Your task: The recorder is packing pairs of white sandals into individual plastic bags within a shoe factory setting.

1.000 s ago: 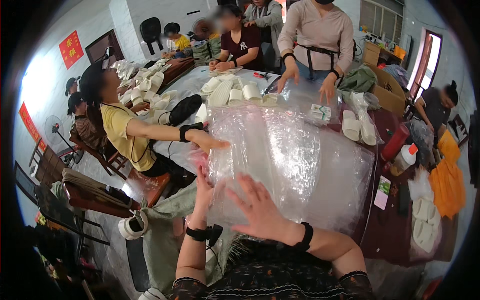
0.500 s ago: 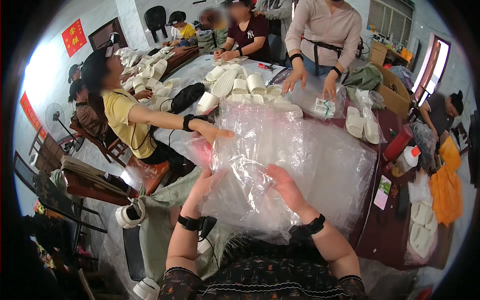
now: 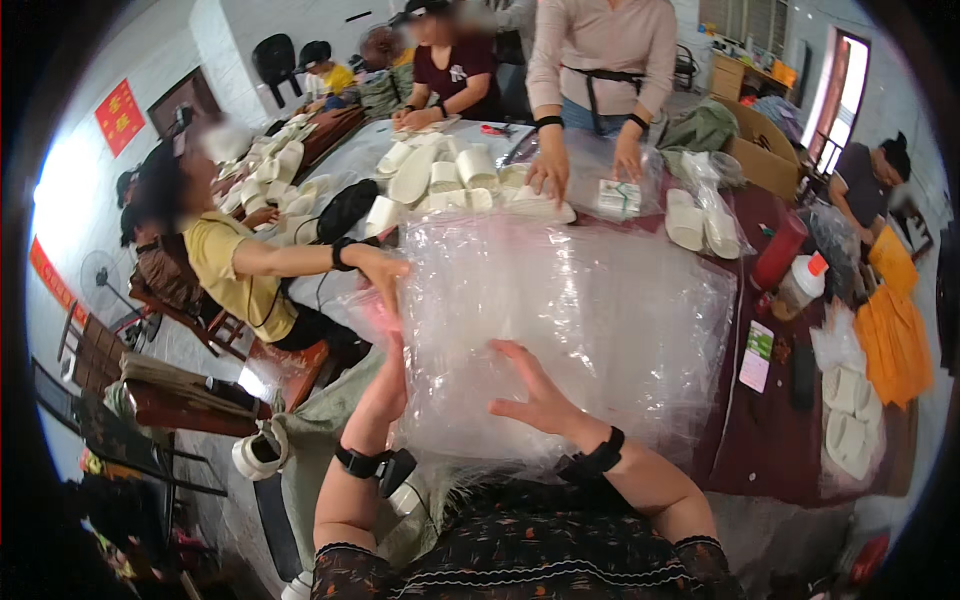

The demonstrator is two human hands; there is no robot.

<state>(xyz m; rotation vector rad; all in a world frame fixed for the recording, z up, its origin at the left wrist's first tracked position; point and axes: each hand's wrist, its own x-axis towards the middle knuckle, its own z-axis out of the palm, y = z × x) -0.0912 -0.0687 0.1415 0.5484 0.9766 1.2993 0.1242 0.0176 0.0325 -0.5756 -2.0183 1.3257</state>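
Note:
A thick stack of clear plastic bags point(image 3: 640, 330) lies on the table in front of me. Along its left edge my left hand point(image 3: 385, 375) is set upright, fingers stretched forward against the bags' side and partly hidden. My right hand point(image 3: 545, 392) is spread open over the front half of the stack, thumb apart from the fingers. From the left, the hand of a person in yellow point(image 3: 382, 270) reaches to the far left corner of the stack, by some pink plastic point(image 3: 368, 308).
Cream slippers point(image 3: 440, 172) are heaped beyond the stack. A person in a pale top point(image 3: 605, 50) handles things across the table. To the right are a phone-like card point(image 3: 757, 357), a bottle with a red cap point(image 3: 800, 287), bagged slippers point(image 3: 848, 425) and orange bags point(image 3: 893, 350).
My right hand has moved left over the stack, and my left hand has shifted slightly left to its edge. The top bags lie flatter. The view has shifted a little.

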